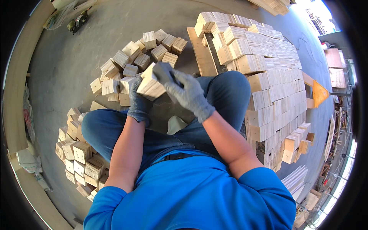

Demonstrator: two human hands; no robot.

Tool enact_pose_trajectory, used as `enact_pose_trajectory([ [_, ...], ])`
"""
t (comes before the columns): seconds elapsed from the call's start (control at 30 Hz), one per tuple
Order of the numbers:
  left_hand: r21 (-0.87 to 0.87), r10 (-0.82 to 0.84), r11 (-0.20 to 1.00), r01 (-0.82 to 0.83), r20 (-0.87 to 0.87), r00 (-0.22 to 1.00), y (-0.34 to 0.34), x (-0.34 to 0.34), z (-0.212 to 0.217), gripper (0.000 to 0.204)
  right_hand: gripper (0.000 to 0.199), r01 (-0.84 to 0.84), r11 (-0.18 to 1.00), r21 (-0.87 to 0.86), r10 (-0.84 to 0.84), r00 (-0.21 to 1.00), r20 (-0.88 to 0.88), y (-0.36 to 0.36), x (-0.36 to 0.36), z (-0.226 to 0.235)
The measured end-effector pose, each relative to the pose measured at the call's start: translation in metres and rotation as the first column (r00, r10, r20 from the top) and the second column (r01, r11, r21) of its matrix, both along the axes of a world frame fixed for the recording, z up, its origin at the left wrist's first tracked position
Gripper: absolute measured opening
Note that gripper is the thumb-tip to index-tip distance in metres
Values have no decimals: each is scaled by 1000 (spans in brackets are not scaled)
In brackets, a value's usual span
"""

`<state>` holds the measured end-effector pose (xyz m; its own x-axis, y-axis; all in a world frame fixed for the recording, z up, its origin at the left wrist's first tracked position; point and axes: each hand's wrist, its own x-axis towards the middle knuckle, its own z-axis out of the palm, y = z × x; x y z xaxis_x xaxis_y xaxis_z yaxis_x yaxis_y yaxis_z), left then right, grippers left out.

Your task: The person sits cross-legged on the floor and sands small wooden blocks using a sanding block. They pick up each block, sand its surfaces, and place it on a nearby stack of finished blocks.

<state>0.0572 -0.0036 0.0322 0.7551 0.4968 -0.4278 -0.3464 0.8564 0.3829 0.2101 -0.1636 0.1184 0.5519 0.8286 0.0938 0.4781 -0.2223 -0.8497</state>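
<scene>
Both my hands wear grey gloves and meet above my lap. My left hand (140,100) is closed round the left side of a pale wooden block (150,85) with layered, plywood-like sides, and tilts it up. In my right hand (188,93) is a dark grey block (163,73) that looks like a sanding block. It lies against the upper right edge of the wooden block. My right fingers wrap its right side, and part of it is hidden behind them.
Loose wooden blocks (130,50) lie heaped on the grey floor ahead, and another heap (82,151) is beside my left knee. On my right stand close rows of stacked blocks (268,84) on a pallet (200,51). An orange triangular piece (320,94) juts out beyond them.
</scene>
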Motion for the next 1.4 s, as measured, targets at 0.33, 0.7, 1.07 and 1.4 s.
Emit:
enact_pose_trajectory([
  [0.33, -21, -107, 994, 109, 74, 991, -9, 4, 8, 57, 62, 118, 990, -80, -126, 987, -101, 34, 42, -9],
  [0.7, -51, 54, 997, -59, -93, 994, 3, -6, -1, 58, 64, 82, 996, -19, -84, 968, -237, -7, 12, 7],
  [1.07, 56, -143, 989, 135, 197, 970, -4, 1, 12, 50, 64, 107, 991, -85, -111, 992, -54, 22, 45, -14],
  [1.4, 50, -131, 991, 127, 93, 987, 1, -1, 16, 56, 57, 241, 952, -189, -306, 771, -559, 17, 50, -38],
])
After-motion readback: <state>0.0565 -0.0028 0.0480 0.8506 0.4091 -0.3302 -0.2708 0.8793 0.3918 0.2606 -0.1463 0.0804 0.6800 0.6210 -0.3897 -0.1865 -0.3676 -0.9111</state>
